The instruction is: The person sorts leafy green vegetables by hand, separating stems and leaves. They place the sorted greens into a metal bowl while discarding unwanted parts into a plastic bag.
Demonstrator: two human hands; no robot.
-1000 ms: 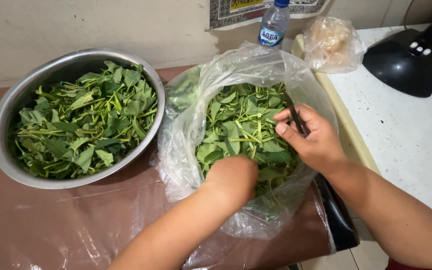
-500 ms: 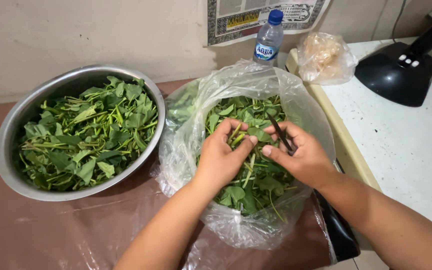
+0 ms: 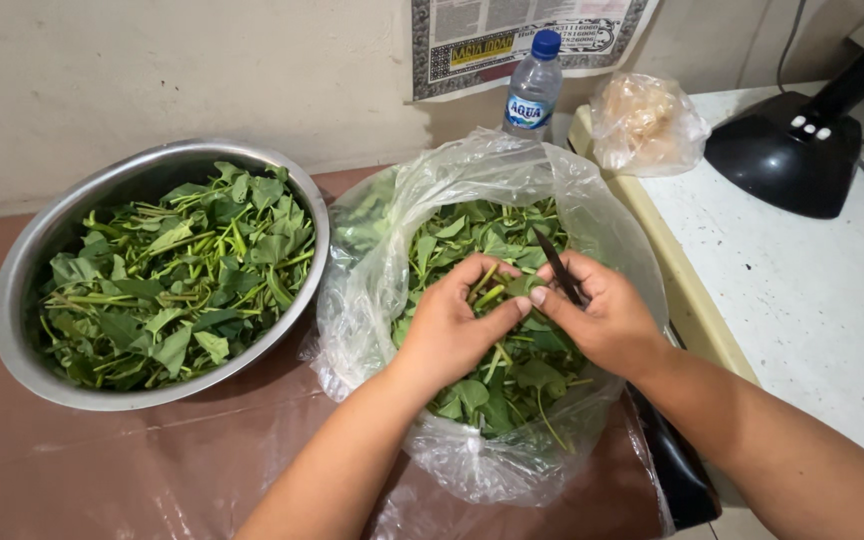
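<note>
Left hand pinches green leafy stems inside the crinkled clear plastic bag. Right hand grips a thin dark knife, tip at the same stems. Round steel bowl, left, heaped with limp matte leaves; the bag looks about half full.

Both hands now together over the greens, stems pinched between.
</note>
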